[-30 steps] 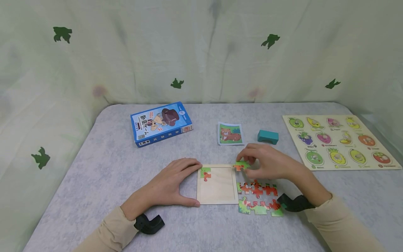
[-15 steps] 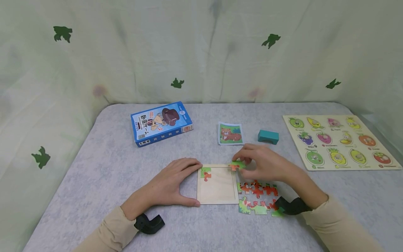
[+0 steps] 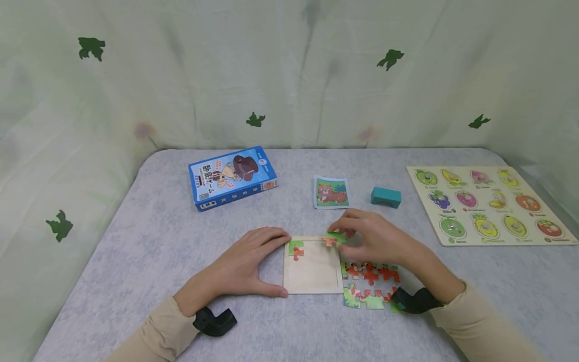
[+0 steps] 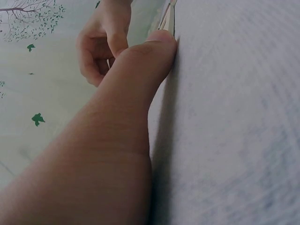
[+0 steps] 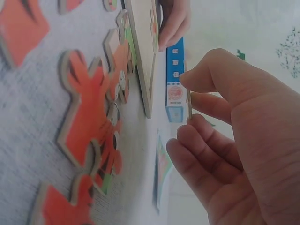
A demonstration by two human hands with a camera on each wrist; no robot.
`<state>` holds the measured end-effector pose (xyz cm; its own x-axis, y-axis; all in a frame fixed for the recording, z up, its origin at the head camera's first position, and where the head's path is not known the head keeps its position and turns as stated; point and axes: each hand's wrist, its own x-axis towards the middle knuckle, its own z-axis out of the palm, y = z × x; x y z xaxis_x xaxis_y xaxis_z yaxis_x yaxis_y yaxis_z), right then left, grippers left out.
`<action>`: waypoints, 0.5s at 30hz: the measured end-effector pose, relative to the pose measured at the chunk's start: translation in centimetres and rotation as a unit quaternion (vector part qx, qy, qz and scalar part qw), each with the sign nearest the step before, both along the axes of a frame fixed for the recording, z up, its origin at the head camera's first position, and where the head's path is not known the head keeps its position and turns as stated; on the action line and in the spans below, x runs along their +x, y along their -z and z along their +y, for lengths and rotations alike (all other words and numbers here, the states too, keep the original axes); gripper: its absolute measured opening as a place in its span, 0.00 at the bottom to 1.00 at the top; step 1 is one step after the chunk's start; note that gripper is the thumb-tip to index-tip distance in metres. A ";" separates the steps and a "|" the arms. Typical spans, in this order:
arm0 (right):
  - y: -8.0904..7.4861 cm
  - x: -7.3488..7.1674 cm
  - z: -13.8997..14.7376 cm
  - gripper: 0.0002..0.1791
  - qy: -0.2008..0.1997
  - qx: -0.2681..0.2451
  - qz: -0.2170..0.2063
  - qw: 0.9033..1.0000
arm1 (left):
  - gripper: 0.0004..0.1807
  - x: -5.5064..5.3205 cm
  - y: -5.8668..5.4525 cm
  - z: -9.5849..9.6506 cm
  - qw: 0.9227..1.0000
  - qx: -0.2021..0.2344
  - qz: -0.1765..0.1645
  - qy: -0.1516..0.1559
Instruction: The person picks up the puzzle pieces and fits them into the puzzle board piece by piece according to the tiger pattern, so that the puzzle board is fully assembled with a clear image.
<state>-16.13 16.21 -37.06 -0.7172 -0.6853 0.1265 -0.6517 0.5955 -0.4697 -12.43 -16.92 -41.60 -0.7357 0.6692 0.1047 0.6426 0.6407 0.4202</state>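
Note:
Along the left side of a square wooden puzzle frame (image 3: 313, 266) rests my left hand (image 3: 244, 261), its fingertips by the far left corner and its thumb (image 4: 161, 42) by the near one. A green and orange jigsaw piece (image 3: 296, 250) lies in the frame's far left corner. My right hand (image 3: 377, 235) pinches another green and orange jigsaw piece (image 3: 333, 238) between thumb and fingers, over the frame's far right corner. In the right wrist view this held piece (image 5: 188, 101) shows edge-on, above the tray's level.
Several loose orange and green pieces (image 3: 370, 274) lie right of the frame, partly under the right wrist. Farther back are a blue game box (image 3: 232, 176), a tiger picture card (image 3: 331, 192) and a teal block (image 3: 386, 196). A wooden fruit board (image 3: 488, 203) lies at the right.
My right hand has moved left with the pinched jigsaw piece, from beside the frame's right edge to over its far right corner. My left hand has stayed in place.

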 end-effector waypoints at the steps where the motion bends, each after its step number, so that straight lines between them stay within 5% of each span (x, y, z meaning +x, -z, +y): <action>1: 0.1 0.0 -0.1 0.16 -0.003 -0.005 0.002 1.000 | 0.59 0.0 0.0 0.0 1.000 0.000 0.000 0.000; 15: 0.3 0.3 -0.9 0.16 -0.006 -0.003 0.005 1.000 | 0.58 -0.1 0.1 0.0 1.000 -0.001 0.002 0.002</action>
<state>-15.83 15.29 -37.35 -0.7078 -0.6929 0.1377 -0.6633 0.5848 -0.4669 -12.48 -16.93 -41.66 -0.7322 0.6727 0.1069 0.6474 0.6384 0.4164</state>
